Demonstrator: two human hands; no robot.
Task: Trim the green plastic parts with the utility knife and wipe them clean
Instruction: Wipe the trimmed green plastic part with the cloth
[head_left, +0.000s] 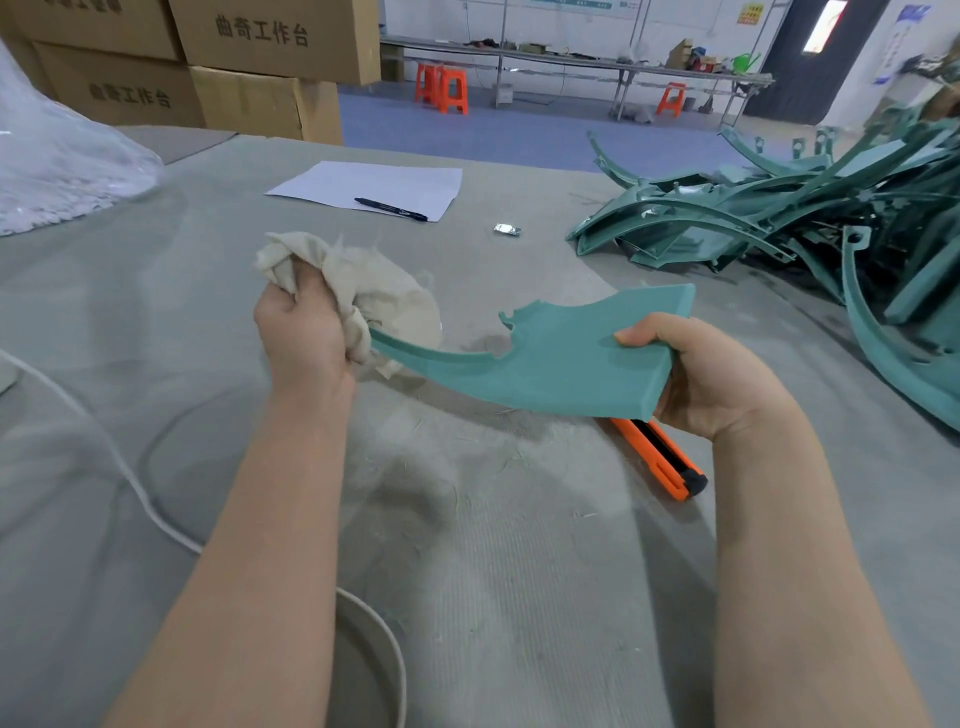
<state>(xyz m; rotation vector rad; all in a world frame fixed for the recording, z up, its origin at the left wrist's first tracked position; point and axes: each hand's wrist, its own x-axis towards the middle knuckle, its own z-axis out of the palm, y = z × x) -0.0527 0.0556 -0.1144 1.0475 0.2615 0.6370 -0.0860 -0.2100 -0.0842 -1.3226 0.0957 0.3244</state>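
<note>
Wiping stage, by the looks: a curved flat green plastic part (561, 364) is gripped at its wide end by the right hand (711, 374) above the grey bench (467, 571); a crumpled beige rag (363, 291) is clenched in the left hand (304, 332) at its narrow tip. The orange utility knife (657, 457) is parked underneath, so trimming seems done. More green parts (753, 223) are heaped at the right edge. Cardboard boxes (270, 36) past the far-left corner are shut.

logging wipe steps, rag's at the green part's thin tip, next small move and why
Probably slide the rag in the left hand along the green part toward the right hand gripping its wide end: the rag touches only the narrow tip; the utility knife lies set down.
</note>
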